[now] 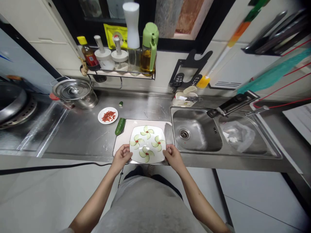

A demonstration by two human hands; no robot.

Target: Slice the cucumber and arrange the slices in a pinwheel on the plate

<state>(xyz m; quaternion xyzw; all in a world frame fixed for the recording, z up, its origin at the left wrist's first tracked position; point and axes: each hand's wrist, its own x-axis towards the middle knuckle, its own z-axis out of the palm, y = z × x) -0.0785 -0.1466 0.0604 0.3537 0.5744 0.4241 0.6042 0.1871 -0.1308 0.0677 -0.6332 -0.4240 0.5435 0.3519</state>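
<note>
A white squarish plate (151, 144) is held between my two hands, above the front of a pale cutting board (121, 141). My left hand (121, 157) pinches its left edge and my right hand (173, 157) pinches its right edge. On the plate, cucumber slices (147, 131) lie in several pinwheel flowers with small red bits at their centres. A piece of cucumber (120, 126) rests at the board's left edge. To the right, a knife blade (168, 134) lies on the board, partly hidden by the plate and my right hand.
Left of the board stands a small white dish (108, 122) of chopped red bits. Behind it are a cucumber end (120, 104) and a lidded steel pot (77, 94). A double sink (196, 129) with a dark faucet (232, 104) lies right. Bottles stand on a wall rack (121, 74).
</note>
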